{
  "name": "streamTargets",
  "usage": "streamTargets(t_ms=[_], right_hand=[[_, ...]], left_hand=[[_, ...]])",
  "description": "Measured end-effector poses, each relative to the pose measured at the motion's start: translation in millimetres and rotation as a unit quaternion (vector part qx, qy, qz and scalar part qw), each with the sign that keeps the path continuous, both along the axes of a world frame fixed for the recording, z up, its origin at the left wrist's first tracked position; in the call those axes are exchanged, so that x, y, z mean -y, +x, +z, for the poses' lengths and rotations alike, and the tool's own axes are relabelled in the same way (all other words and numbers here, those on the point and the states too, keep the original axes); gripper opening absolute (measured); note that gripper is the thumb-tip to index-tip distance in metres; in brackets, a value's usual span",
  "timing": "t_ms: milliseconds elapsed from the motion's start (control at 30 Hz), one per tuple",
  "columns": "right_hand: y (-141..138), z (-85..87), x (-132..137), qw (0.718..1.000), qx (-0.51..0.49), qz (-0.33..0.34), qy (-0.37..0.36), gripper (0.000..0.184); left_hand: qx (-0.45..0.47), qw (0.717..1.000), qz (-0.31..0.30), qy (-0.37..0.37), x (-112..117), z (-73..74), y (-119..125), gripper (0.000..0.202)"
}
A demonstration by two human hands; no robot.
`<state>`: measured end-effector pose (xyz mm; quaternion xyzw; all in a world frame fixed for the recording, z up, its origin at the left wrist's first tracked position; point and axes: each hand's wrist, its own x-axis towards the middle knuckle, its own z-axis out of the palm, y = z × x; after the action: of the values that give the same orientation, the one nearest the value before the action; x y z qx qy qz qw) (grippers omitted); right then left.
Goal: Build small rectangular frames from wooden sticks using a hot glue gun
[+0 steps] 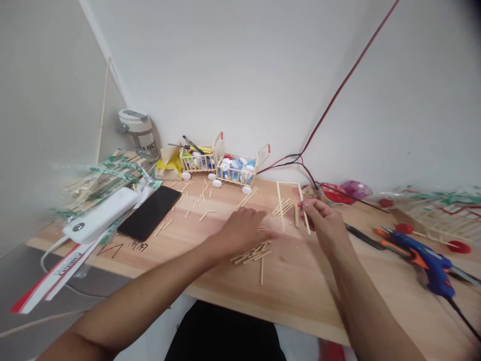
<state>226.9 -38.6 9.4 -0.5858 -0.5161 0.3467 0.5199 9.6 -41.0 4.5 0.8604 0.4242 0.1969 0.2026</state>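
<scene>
My right hand (323, 218) pinches one leg of a U-shaped frame of thin wooden sticks (280, 205), holding it above the table at the right of centre. My left hand (244, 228) hovers low over the middle of the table, fingers stretched out and apart, with nothing visible in it. Just below it lies a pile of short wooden sticks (255, 254), with a single stick pointing toward me. Another small heap of cut sticks (283, 206) shows behind the frame. More loose pieces (203, 198) are scattered to the left of my left hand.
Two small stick-built carts (236, 173) with white wheels stand against the wall, filled with small items. A black phone (149, 213) and a white power bank (101, 215) lie left. A blue glue gun (432, 265) and a black-handled tool (364, 236) lie right. Red-black cables (338, 90) run down the wall.
</scene>
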Motion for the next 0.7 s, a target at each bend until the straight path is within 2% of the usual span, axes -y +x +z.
streamTargets(t_ms=[67,167,267,367,500,700], right_hand=[[0.8,-0.3,-0.3,1.0,0.002,-0.002,0.006,0.038],[-1.3,-3.1,-0.4,1.0,0.004,0.008,0.01,0.036],[-6.9,-7.7,-0.3,0.999,0.006,0.035,-0.004,0.036],[-14.9,-11.3,0.7,0.997,0.028,0.064,-0.016,0.036],[-22.8,-12.5,2.9,0.995,0.071,0.055,-0.044,0.036],[-23.5,-17.6,3.7,0.988,0.118,0.064,-0.076,0.032]], left_hand=[[-0.063,0.997,-0.033,0.018,17.2,-4.8,5.5,0.074],[-0.129,0.989,-0.059,0.044,35.4,-17.3,5.0,0.081],[-0.156,0.981,-0.087,0.072,40.7,-26.9,-4.9,0.061],[-0.163,0.975,-0.113,0.101,36.7,-29.4,-20.2,0.047],[-0.168,0.969,-0.131,0.128,28.0,-30.3,-44.7,0.046],[-0.117,0.977,-0.088,0.152,19.9,-35.1,-67.5,0.039]])
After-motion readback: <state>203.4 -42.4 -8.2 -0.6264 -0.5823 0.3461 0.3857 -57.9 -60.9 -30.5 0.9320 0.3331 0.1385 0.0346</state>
